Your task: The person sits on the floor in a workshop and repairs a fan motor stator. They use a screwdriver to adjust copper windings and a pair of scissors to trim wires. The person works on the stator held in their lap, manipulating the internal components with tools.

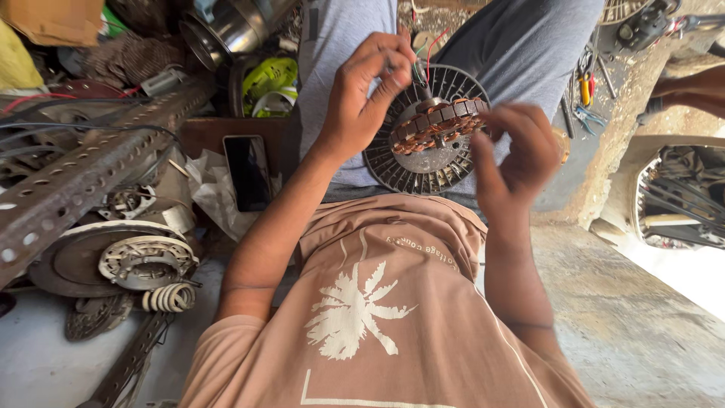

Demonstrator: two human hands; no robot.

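Note:
A round fan motor stator (436,125) with copper windings sits on a dark finned round housing (423,170) resting on my lap. My left hand (368,87) is raised over its upper left, fingertips pinched on thin wires, a red one among them, that rise from the stator. My right hand (513,155) grips the right edge of the copper winding ring, fingers curled round it. My tan shirt fills the lower middle of the view.
A black phone (248,172) lies on crumpled paper at my left. A perforated metal bar (91,170), another motor part (140,261), a white coil (170,298) and scrap clutter the left. Pliers and tools (585,94) lie at the upper right, near another person's arm (691,87).

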